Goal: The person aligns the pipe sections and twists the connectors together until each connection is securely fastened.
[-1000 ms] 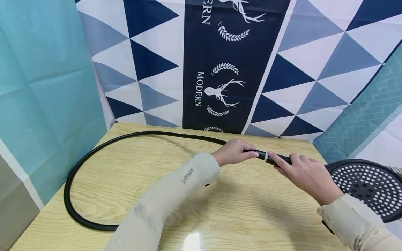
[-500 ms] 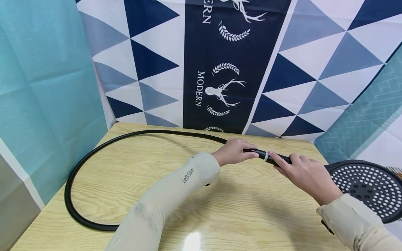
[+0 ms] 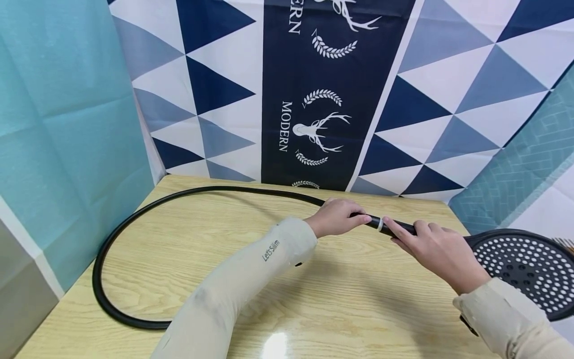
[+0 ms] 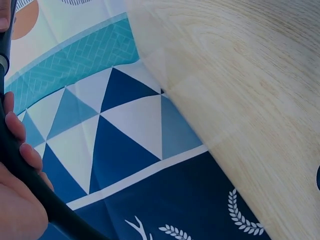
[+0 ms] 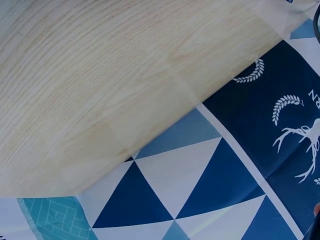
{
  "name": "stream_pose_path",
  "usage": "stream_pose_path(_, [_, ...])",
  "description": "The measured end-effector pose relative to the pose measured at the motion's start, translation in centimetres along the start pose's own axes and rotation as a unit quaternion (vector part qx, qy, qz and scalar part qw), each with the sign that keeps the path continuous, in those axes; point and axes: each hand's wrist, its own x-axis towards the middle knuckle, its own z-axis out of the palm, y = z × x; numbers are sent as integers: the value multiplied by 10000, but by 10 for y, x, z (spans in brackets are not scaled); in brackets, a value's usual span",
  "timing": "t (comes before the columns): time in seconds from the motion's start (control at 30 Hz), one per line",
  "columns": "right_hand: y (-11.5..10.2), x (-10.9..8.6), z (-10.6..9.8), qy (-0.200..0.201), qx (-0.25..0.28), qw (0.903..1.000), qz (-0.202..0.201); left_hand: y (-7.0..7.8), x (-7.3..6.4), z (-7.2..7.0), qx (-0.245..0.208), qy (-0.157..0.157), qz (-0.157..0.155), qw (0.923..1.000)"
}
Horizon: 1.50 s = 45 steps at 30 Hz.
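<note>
My left hand [image 3: 338,217] grips the end of a black shower hose [image 3: 215,188] in the head view. Its fingers curl round the hose in the left wrist view, where the hose [image 4: 15,160] runs down the left side. My right hand [image 3: 441,252] holds the handle of a large black shower head [image 3: 522,271], with its thumb and index finger along the handle. Between the hands sits a pale ring [image 3: 380,224], where hose end and handle line up. White dots cover the round face of the shower head. The right wrist view barely catches a fingertip.
The hose loops across a light wooden table [image 3: 278,299] and passes behind the left sleeve [image 3: 242,279]. A triangle-patterned cloth with a deer print [image 3: 314,134] hangs at the back. A teal sheet [image 3: 71,124] hangs on the left. Brown bristles or sticks [image 3: 565,244] show at the far right.
The left hand has shifted very slightly to the right, toward the right hand. The right hand keeps its hold, and the shower head has dipped a little.
</note>
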Motion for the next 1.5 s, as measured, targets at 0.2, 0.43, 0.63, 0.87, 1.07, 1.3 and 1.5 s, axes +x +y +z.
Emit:
stream_pose_path(0.2, [-1,3,0,60,12,10000,-35,-2,-1,1,93,123,94,9998])
stream_pose_path(0.43, [-2,2,1,67,43,10000,-37,-5,-4,2,20,306,334,9990])
stream_pose_path(0.63, [-3,1,2,102,45,9999,-16,-6,-4,2,-47,336,450,9984])
stream_pose_path(0.87, [-6,-3,1,120,3,9999,-107,-6,-1,7,-407,-301,181,9986])
stream_pose_path(1.07, [-8,-3,-1,111,-6,9999,-110,-5,0,8,-65,-238,330,9992])
stream_pose_path(1.3, [-8,-2,-2,269,10,9996,-114,-3,-2,7,35,-36,410,9991])
stream_pose_path(1.5, [-8,-8,-1,134,21,9999,-10,-1,-1,9,44,7,484,9988])
